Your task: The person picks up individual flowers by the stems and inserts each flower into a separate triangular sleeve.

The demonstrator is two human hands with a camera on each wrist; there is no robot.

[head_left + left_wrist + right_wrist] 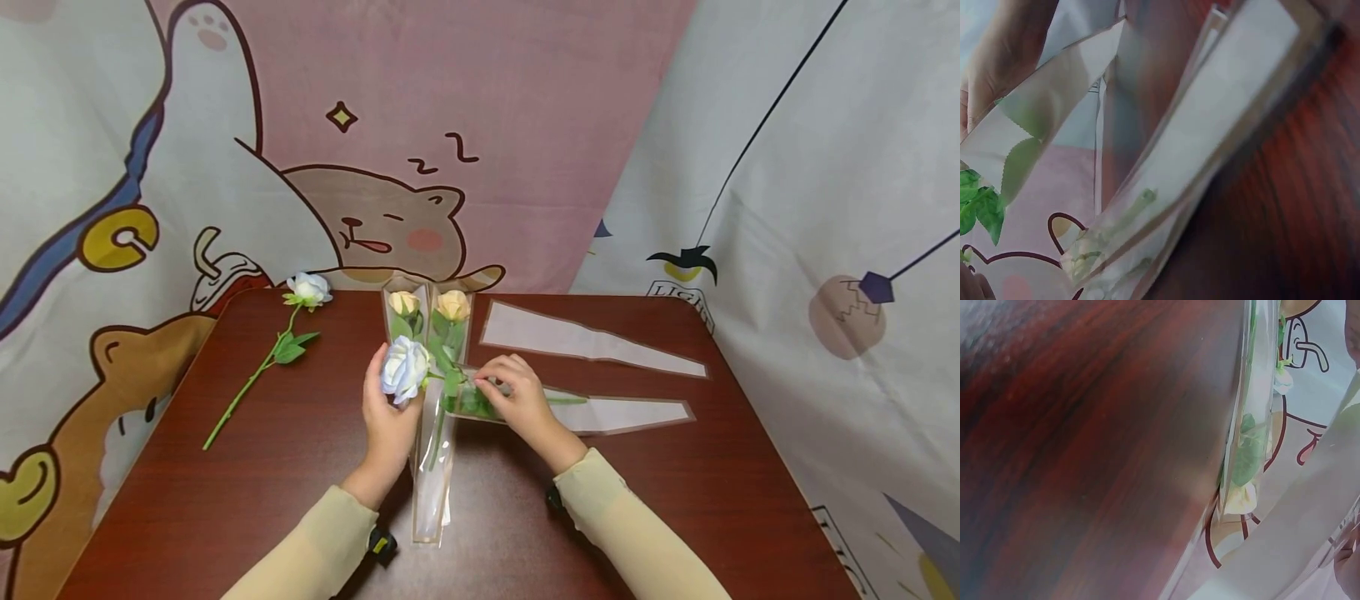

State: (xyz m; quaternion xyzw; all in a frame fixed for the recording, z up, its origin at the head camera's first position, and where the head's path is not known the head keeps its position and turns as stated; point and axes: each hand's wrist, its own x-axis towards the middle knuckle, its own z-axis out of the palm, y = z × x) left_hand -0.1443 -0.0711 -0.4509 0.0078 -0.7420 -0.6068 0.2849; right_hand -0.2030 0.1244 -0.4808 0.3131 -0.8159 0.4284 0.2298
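head view: pale-blue round-bloomed artificial rose (405, 369), held by left hand (390, 427); stem (566, 401) lying rightward in clear tapered plastic sleeve (637, 412), edge pinched by nearer right hand (521, 398).

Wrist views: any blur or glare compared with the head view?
Head: the blue rose looks fairly crisp; left wrist: the tabletop grain and the large pale sleeve look soft and hazy; right wrist: tabletop grain is blurred, with pale glare in the upper left corner.
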